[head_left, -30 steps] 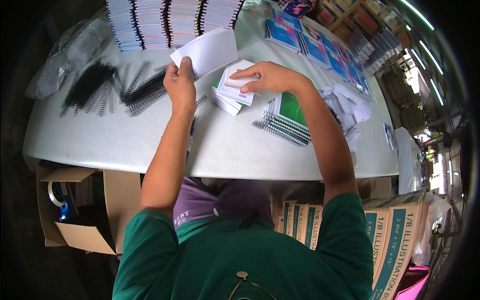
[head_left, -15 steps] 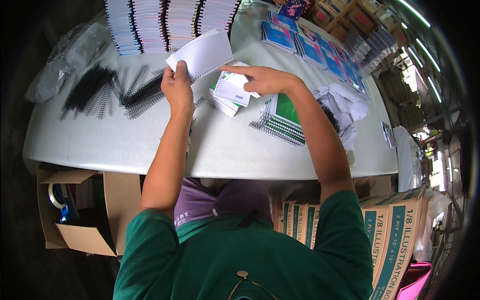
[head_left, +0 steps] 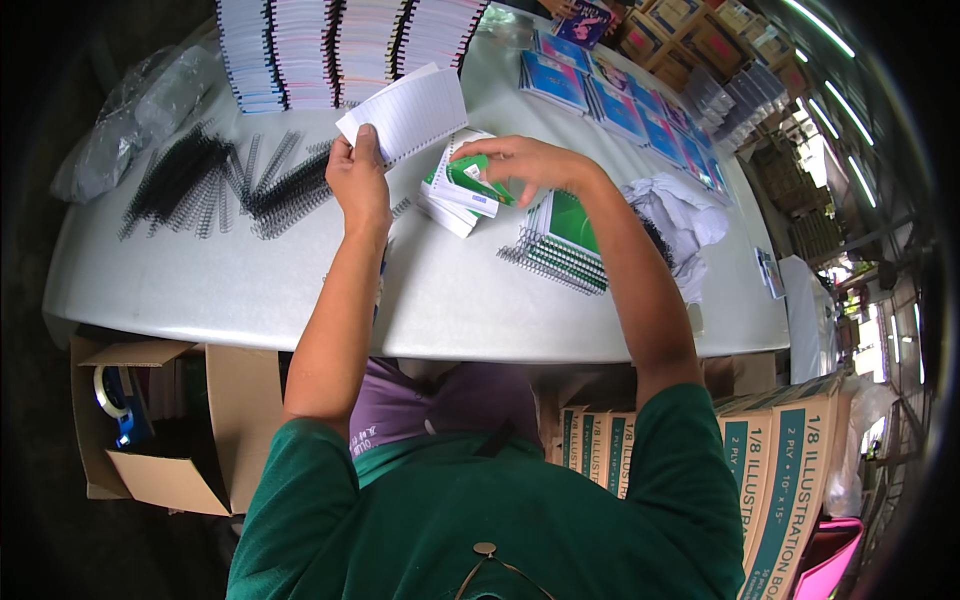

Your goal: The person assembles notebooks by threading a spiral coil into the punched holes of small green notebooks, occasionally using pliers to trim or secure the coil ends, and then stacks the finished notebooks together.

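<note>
Resting under right grip (head_left: 525,165): green cover (head_left: 472,180)

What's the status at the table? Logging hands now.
Left hand holds lined page block. Right hand on green cover atop small pile. Nothing blocking.

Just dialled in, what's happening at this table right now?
A person works at a white table. The left hand holds up a block of lined pages. The right hand lifts a green cover off a small pile of covers. Black spiral coils lie to the left, finished green notebooks to the right.
</note>
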`<control>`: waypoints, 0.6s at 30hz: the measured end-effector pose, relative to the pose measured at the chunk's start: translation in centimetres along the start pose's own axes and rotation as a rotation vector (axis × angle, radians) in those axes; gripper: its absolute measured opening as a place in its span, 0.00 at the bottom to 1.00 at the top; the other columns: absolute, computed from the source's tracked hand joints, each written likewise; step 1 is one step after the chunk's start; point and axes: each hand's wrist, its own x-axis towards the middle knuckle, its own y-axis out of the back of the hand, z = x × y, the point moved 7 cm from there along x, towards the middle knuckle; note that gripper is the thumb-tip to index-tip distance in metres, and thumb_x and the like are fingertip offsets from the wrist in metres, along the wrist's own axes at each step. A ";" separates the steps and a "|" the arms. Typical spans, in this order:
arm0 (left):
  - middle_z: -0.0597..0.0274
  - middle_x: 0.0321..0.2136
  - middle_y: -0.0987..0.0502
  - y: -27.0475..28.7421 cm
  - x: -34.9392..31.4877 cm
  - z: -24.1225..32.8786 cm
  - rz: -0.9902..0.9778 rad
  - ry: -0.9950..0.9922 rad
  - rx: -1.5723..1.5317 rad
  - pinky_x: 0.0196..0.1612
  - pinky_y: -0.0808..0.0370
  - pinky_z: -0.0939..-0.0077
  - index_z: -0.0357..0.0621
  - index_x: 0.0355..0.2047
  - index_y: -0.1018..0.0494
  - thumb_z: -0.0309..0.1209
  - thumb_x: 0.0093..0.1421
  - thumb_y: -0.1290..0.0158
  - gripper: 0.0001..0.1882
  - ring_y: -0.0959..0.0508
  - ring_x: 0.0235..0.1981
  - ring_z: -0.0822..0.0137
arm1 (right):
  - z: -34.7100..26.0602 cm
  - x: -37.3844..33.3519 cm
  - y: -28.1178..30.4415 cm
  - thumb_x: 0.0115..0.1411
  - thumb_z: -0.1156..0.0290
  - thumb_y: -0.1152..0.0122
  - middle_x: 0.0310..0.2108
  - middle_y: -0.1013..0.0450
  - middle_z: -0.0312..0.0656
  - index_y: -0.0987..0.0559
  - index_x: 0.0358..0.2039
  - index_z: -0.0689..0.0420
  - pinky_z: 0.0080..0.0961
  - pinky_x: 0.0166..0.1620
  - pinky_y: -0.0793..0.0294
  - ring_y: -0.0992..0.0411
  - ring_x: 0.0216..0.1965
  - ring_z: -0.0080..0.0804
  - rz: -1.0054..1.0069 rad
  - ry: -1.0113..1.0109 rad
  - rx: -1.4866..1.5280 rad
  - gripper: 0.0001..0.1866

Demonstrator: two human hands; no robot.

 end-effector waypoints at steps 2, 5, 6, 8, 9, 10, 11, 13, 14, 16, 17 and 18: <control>0.64 0.29 0.26 0.0 0.1 0.0 0.001 -0.036 0.009 0.34 0.32 0.81 0.34 0.40 0.32 0.34 0.60 0.51 0.14 0.30 0.30 0.77 | 0.1 -0.2 -0.4 0.54 0.65 0.50 0.40 0.32 0.39 0.33 0.55 0.44 0.24 0.28 0.24 0.34 0.35 0.25 0.021 0.018 -0.077 0.25; 0.66 0.28 0.27 -0.2 -0.1 0.0 -0.010 -0.117 0.064 0.33 0.34 0.83 0.34 0.38 0.31 0.34 0.60 0.50 0.14 0.32 0.28 0.78 | 0.7 -0.6 -0.1 0.53 0.70 0.44 0.42 0.31 0.41 0.34 0.56 0.42 0.21 0.26 0.26 0.32 0.31 0.24 0.080 -0.027 -0.019 0.28; 0.66 0.27 0.27 -0.4 -0.3 0.1 -0.024 -0.146 0.084 0.32 0.34 0.83 0.34 0.38 0.31 0.34 0.60 0.50 0.14 0.32 0.27 0.78 | 0.9 -0.5 0.1 0.53 0.70 0.43 0.43 0.30 0.43 0.39 0.58 0.40 0.21 0.25 0.26 0.31 0.30 0.26 0.145 0.115 0.044 0.31; 0.68 0.25 0.29 -0.1 -0.1 0.5 -0.029 -0.222 0.240 0.30 0.36 0.83 0.35 0.35 0.29 0.34 0.59 0.50 0.12 0.34 0.26 0.78 | 2.1 0.1 0.2 0.52 0.71 0.44 0.45 0.28 0.46 0.45 0.59 0.46 0.28 0.33 0.26 0.28 0.31 0.31 0.375 0.251 0.063 0.34; 0.69 0.22 0.31 0.5 0.3 0.8 -0.021 -0.269 0.377 0.28 0.37 0.82 0.35 0.34 0.29 0.33 0.60 0.50 0.11 0.36 0.24 0.79 | 2.4 0.6 0.1 0.52 0.70 0.44 0.44 0.27 0.47 0.44 0.57 0.47 0.32 0.36 0.27 0.27 0.33 0.37 0.510 0.270 -0.085 0.33; 0.71 0.20 0.34 0.1 -0.1 1.4 -0.018 -0.378 0.378 0.26 0.40 0.82 0.37 0.29 0.30 0.33 0.60 0.51 0.10 0.39 0.22 0.79 | 2.2 0.2 -0.1 0.51 0.69 0.44 0.42 0.26 0.48 0.43 0.56 0.49 0.36 0.39 0.28 0.26 0.35 0.44 0.646 0.267 -0.240 0.31; 0.72 0.19 0.36 -0.7 -1.0 2.3 -0.032 -0.418 0.428 0.25 0.41 0.83 0.38 0.25 0.33 0.33 0.61 0.52 0.11 0.40 0.22 0.79 | 2.1 -0.5 -0.3 0.51 0.67 0.42 0.32 0.24 0.48 0.35 0.49 0.49 0.41 0.40 0.30 0.28 0.36 0.50 0.753 0.165 -0.347 0.24; 0.71 0.20 0.35 -1.9 -2.1 3.5 -0.057 -0.518 0.444 0.25 0.42 0.85 0.38 0.26 0.34 0.32 0.62 0.53 0.11 0.39 0.22 0.79 | -0.2 -3.3 -0.9 0.49 0.70 0.41 0.22 0.26 0.46 0.23 0.30 0.52 0.33 0.42 0.32 0.27 0.28 0.43 1.030 0.315 -0.638 0.06; 0.69 0.21 0.32 -2.4 -2.6 4.1 -0.052 -0.615 0.430 0.25 0.40 0.84 0.37 0.29 0.32 0.31 0.61 0.52 0.09 0.37 0.22 0.78 | -0.8 -4.5 -1.0 0.48 0.72 0.41 0.24 0.26 0.44 0.23 0.28 0.51 0.31 0.43 0.34 0.28 0.30 0.41 1.144 0.421 -0.620 0.05; 0.64 0.22 0.29 -3.6 -4.2 6.1 -0.077 -0.858 0.506 0.26 0.37 0.81 0.36 0.34 0.30 0.28 0.59 0.50 0.07 0.32 0.22 0.74 | -2.0 -7.2 -1.7 0.46 0.73 0.41 0.29 0.26 0.40 0.23 0.26 0.50 0.30 0.44 0.35 0.29 0.33 0.37 1.329 0.580 -0.618 0.05; 0.61 0.23 0.27 -4.4 -5.8 7.6 -0.099 -0.996 0.586 0.27 0.35 0.79 0.36 0.36 0.30 0.26 0.58 0.49 0.07 0.31 0.22 0.71 | -3.1 -8.8 -2.1 0.45 0.73 0.41 0.32 0.27 0.39 0.23 0.25 0.50 0.30 0.44 0.35 0.30 0.35 0.35 1.395 0.626 -0.648 0.04; 0.59 0.24 0.26 -5.3 -7.4 9.1 -0.118 -1.137 0.666 0.28 0.34 0.76 0.36 0.37 0.29 0.24 0.57 0.48 0.08 0.29 0.22 0.69 | -4.2 -10.1 -2.6 0.45 0.74 0.41 0.35 0.27 0.38 0.23 0.24 0.49 0.30 0.44 0.36 0.31 0.38 0.34 1.459 0.675 -0.678 0.04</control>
